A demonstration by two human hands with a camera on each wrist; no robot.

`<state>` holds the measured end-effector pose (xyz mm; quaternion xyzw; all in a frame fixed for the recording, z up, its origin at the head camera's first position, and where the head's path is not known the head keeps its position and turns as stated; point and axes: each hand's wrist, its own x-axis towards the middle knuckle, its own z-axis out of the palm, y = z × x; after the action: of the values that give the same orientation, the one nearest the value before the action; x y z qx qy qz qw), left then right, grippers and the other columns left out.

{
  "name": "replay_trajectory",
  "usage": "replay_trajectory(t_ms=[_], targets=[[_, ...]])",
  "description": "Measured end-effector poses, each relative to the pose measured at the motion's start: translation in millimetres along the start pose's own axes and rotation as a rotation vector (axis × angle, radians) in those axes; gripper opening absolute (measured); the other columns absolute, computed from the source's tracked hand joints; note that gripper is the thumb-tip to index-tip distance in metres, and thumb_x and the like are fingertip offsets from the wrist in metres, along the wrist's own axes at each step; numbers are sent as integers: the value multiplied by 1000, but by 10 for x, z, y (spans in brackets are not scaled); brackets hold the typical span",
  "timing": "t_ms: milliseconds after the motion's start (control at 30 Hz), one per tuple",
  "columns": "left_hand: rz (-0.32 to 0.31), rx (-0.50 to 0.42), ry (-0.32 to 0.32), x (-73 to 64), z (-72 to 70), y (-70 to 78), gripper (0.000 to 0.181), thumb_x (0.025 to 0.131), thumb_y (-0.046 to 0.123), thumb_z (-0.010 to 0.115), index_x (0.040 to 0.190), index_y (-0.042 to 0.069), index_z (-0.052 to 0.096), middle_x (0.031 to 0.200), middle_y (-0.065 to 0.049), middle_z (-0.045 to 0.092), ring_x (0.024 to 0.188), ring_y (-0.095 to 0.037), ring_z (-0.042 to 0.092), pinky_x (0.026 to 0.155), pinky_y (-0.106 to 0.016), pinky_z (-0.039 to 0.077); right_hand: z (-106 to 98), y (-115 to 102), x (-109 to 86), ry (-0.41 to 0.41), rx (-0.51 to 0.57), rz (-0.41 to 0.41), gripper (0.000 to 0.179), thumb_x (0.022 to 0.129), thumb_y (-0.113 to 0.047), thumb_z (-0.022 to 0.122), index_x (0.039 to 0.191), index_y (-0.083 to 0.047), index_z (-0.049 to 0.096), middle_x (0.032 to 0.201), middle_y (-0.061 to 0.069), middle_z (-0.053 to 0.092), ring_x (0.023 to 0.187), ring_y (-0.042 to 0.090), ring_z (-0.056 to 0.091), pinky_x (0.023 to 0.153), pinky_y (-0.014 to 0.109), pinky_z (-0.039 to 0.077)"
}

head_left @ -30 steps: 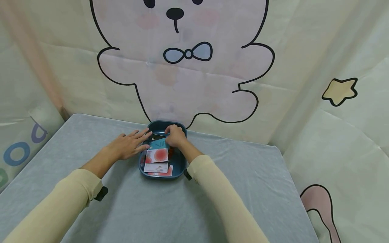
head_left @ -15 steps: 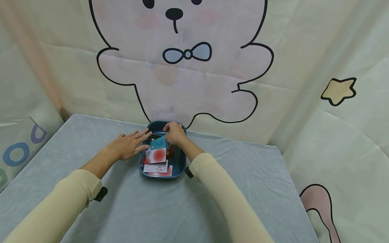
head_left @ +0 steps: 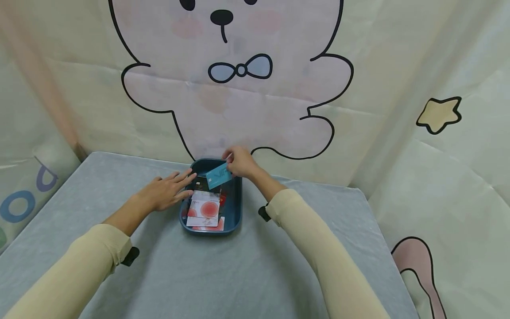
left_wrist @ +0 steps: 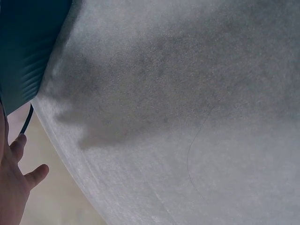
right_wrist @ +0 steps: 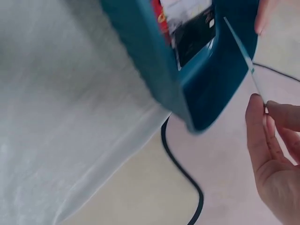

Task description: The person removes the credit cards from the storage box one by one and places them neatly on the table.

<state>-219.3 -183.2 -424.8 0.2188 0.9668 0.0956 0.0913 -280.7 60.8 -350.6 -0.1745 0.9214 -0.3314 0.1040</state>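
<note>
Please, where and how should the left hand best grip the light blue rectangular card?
Probably pinch the light blue rectangular card by its free left end, coming from the left, across both flat faces: it is thin, and the right hand holds its other end.

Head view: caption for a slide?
Right hand holds a blue card over a tub of other cards, left hand at its edge.

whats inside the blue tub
A black card, a white card with a red circle and other cards overlap in the tub; their hidden parts and anything beneath them can't be seen.
</note>
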Motion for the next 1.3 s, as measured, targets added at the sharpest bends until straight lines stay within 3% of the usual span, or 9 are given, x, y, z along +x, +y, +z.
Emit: replay_trajectory(t_ms=[567, 800, 1033, 1300], targets=[[-10, 5, 9, 7, 29, 1, 68, 103, 47, 45, 159, 12, 25, 163, -18, 19, 143, -51, 26, 106, -73, 26, -590, 538, -120, 42, 100, 4, 31, 95, 8, 56, 125, 8, 59, 105, 19, 58, 92, 32, 63, 75, 42, 60], [-10, 7, 7, 17, 24, -4, 68, 104, 46, 45, 159, 12, 24, 163, -18, 19, 143, -51, 27, 105, -73, 27, -744, 729, -156, 75, 101, 27, 29, 95, 9, 56, 124, 8, 60, 104, 18, 57, 90, 33, 60, 73, 38, 60], [1, 1, 13, 0, 17, -9, 67, 104, 46, 45, 159, 12, 25, 163, -18, 20, 142, -51, 28, 105, -73, 27, -770, 948, -212, 90, 125, 71, 30, 94, 12, 55, 123, 10, 60, 102, 19, 55, 86, 28, 57, 71, 34, 60], [4, 2, 17, -12, 8, 0, 66, 104, 45, 45, 158, 12, 26, 163, -18, 21, 142, -50, 29, 105, -73, 27, -619, 1254, -274, 94, 162, 141, 30, 95, 11, 55, 125, 8, 60, 102, 18, 55, 86, 29, 60, 76, 40, 60]])
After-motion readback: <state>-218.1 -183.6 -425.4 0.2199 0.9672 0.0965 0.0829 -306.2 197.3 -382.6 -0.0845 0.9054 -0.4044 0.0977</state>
